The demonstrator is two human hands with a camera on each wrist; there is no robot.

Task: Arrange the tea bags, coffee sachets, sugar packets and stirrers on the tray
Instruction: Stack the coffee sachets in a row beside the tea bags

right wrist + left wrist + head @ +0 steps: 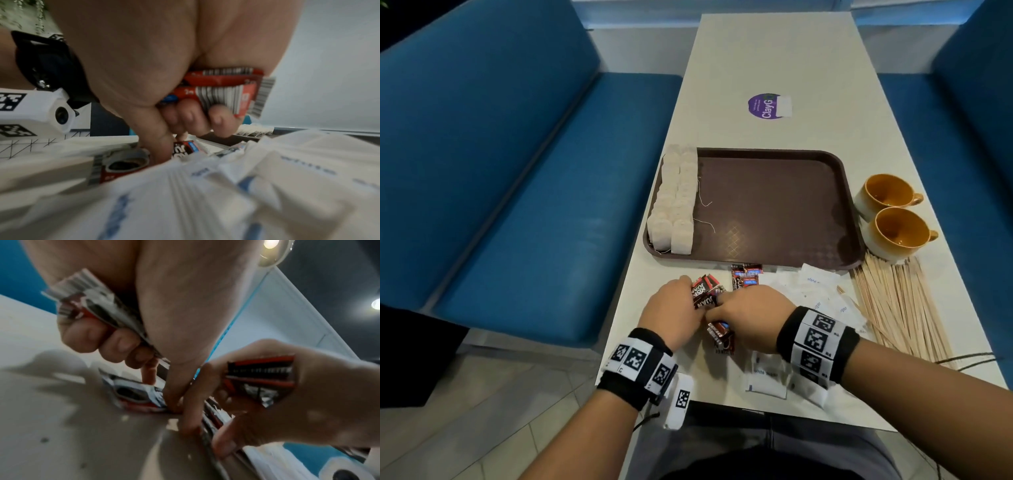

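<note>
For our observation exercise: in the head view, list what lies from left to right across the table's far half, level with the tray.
Tea bags → bare tray floor → two orange cups.

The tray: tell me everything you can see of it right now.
The tray is a dark brown rectangle with rounded corners, a low raised rim and a fine diamond texture; it looks like plastic. It lies flat on the table, beyond both hands. Two neat rows of tea bags stand along its left side, their strings trailing onto the floor of the tray. The rest is bare. Two cups sit just off its right edge.
</note>
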